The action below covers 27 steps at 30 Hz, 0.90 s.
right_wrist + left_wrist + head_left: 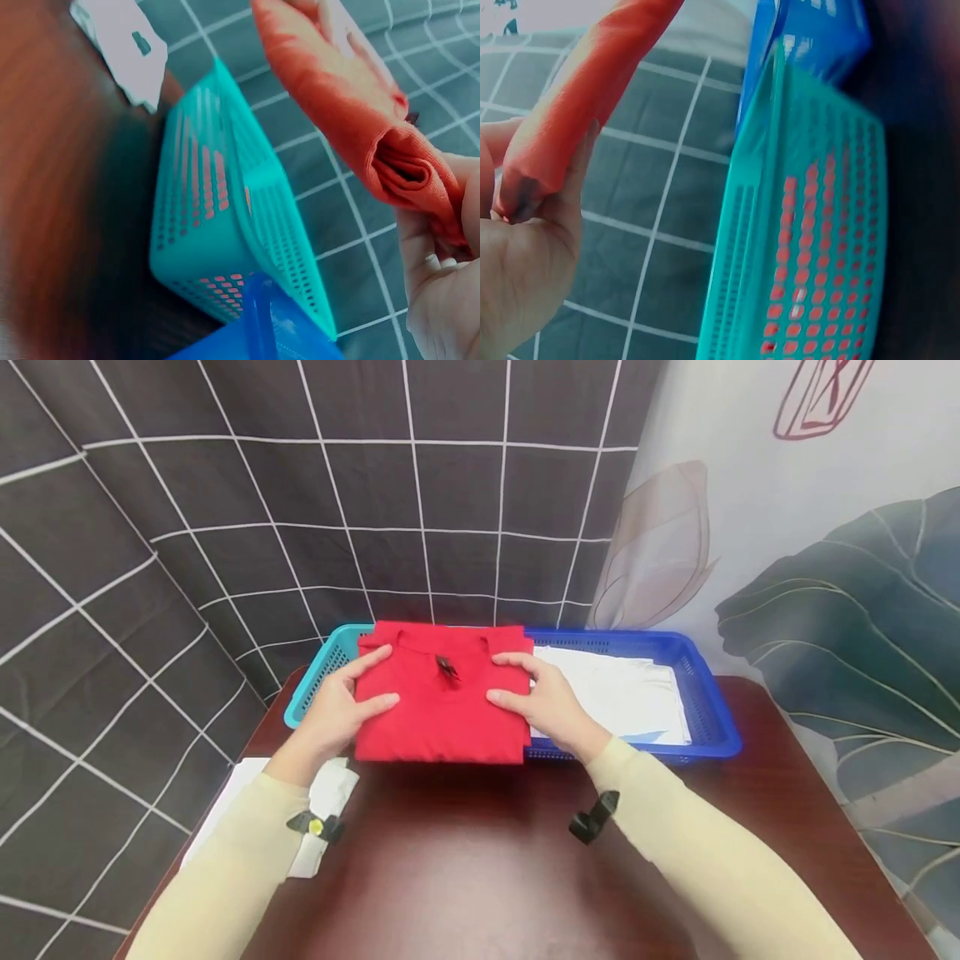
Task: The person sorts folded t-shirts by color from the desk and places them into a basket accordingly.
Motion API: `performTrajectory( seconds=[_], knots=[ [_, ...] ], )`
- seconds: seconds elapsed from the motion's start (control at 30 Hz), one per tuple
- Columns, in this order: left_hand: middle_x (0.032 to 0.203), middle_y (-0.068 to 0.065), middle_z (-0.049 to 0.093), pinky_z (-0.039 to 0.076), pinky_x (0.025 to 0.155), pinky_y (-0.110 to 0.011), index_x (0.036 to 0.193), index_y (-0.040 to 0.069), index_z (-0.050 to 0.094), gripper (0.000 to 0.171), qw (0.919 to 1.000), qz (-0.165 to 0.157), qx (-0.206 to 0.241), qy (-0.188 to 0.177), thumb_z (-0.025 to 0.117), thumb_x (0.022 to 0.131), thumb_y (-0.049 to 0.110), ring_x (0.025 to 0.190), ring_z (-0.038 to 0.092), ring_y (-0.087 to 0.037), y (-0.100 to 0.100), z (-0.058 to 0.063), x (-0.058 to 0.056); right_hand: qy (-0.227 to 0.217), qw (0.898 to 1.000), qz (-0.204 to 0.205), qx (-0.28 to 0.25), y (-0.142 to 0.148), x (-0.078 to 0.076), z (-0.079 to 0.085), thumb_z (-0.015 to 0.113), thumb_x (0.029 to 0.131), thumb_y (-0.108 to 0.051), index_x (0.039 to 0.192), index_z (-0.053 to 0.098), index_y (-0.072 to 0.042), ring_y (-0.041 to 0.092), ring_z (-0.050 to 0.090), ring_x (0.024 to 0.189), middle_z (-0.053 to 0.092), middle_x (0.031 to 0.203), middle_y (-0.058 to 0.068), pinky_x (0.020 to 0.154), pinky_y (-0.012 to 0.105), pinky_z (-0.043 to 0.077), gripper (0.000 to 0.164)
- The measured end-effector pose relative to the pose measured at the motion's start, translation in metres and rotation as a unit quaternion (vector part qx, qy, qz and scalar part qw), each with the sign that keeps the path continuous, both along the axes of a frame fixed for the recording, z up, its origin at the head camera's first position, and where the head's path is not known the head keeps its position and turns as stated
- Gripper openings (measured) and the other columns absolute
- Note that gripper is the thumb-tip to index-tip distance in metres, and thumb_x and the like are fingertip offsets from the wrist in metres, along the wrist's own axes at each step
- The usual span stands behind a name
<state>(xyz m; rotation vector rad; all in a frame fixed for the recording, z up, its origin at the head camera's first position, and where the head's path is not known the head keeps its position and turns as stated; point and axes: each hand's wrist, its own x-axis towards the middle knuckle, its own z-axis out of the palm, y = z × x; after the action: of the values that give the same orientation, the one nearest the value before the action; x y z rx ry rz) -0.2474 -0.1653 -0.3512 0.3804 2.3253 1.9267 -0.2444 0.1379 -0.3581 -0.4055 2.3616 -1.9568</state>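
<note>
I'm gripping the red shirt (446, 722) with left hand (335, 706) and right hand (551, 697) at opposite sides, presumably holding it flat, toward the table's (457, 843) far edge.

Open lane over the table's near middle (465, 860), between left sleeve (247, 852) and right sleeve (720, 843). I see air between the raised red shirt (442, 727) and the teal basket (313, 679). Blue basket (720, 714) crowds teal's side; gridded cloth (457, 485) walls off the back. White item (333, 793) obstructs left. Table strip right of blue: passable.
</note>
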Motion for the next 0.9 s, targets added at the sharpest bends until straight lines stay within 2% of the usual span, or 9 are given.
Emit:
performTrajectory(
  seconds=[0.2,0.4,0.53,0.67,0.9],
  knots=[
    [0.137,-0.008,0.047,0.056,0.080,-0.033,0.145,0.031,0.044,0.069,0.9996,0.013,0.018,-0.017,0.076,0.084,0.019,0.117,0.053,-0.026,-0.009,-0.002,-0.039,-0.004,1.000,-0.003,0.011,-0.012,-0.043,-0.005,0.079,0.081,-0.021,0.129,0.058,-0.019,0.027,0.068,0.087,0.059,0.118,0.008,0.073,0.038,0.058,0.053],
    [0.139,-0.010,0.047,0.055,0.081,-0.029,0.144,0.029,0.045,0.069,0.9989,0.016,0.035,-0.026,0.074,0.084,0.010,0.119,0.052,-0.026,-0.016,-0.006,-0.065,0.014,0.998,-0.020,0.054,-0.024,-0.069,-0.012,0.078,0.081,-0.025,0.131,0.057,-0.020,0.024,0.062,0.097,0.056,0.123,0.006,0.077,0.035,0.056,0.054],
    [0.142,-0.010,0.045,0.054,0.084,-0.029,0.145,0.028,0.045,0.068,0.9982,0.023,0.037,-0.042,0.072,0.086,0.009,0.122,0.050,-0.027,-0.020,-0.009,-0.077,-0.002,0.998,-0.028,0.056,-0.035,-0.079,-0.018,0.078,0.082,-0.025,0.132,0.056,-0.020,0.022,0.057,0.105,0.054,0.127,0.004,0.081,0.035,0.055,0.055],
    [0.142,-0.007,0.044,0.052,0.089,-0.033,0.145,0.028,0.045,0.065,0.9970,0.035,0.032,-0.061,0.071,0.088,0.011,0.123,0.050,-0.025,-0.023,-0.013,-0.083,-0.033,0.997,-0.045,0.049,-0.047,-0.085,-0.023,0.077,0.082,-0.026,0.133,0.055,-0.022,0.022,0.052,0.112,0.051,0.131,0.004,0.083,0.035,0.055,0.056],
    [0.145,-0.008,0.041,0.051,0.090,-0.031,0.145,0.026,0.044,0.062,0.9958,0.051,0.034,-0.067,0.069,0.089,0.013,0.124,0.048,-0.025,-0.027,-0.030,-0.095,-0.087,0.993,-0.082,0.006,-0.068,-0.092,-0.032,0.076,0.083,-0.020,0.134,0.054,-0.019,0.023,0.052,0.113,0.047,0.136,0.004,0.086,0.035,0.053,0.056]
  ],
)
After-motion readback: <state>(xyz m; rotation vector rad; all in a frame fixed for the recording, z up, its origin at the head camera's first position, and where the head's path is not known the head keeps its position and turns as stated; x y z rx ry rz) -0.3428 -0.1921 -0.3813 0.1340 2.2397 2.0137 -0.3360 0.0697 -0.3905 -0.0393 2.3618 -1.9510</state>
